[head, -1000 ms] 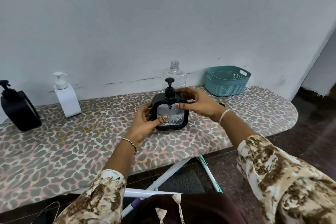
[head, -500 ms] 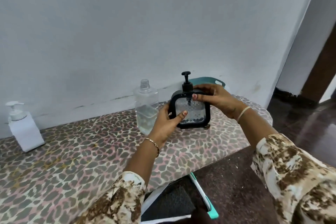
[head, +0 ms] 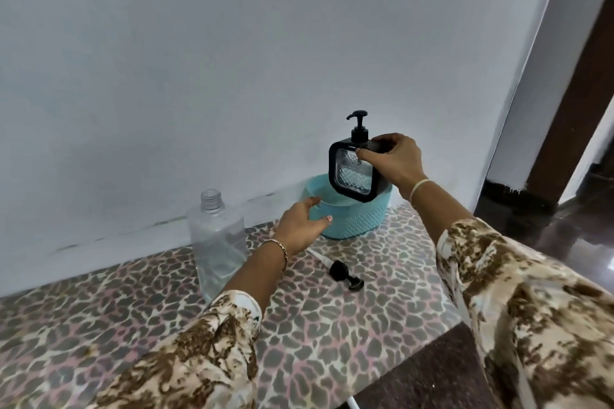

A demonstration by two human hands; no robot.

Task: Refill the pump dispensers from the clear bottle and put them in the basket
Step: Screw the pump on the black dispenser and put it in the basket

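right hand [head: 393, 159] alone now lifts the black dispenser [head: 354, 173] over the basket [head: 358, 222]; left hand [head: 299, 226], released, perhaps touches its rim.

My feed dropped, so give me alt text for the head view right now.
The right hand holds the black pump dispenser over the teal basket, with the left hand at its near rim. An uncapped clear bottle and a loose pump head are on the leopard-print surface.

The basket [head: 360, 221] stands on the board [head: 332, 342] at its back right, against the wall. The dispenser [head: 352, 176] hangs upright over the basket, its base just inside the rim, with the right hand [head: 393, 159] gripping its upper right corner. The bottle [head: 217, 242] stands to the basket's left. The left hand [head: 300, 226] is between them, at the basket's left rim. A loose pump [head: 345, 276] lies on the board before the basket.
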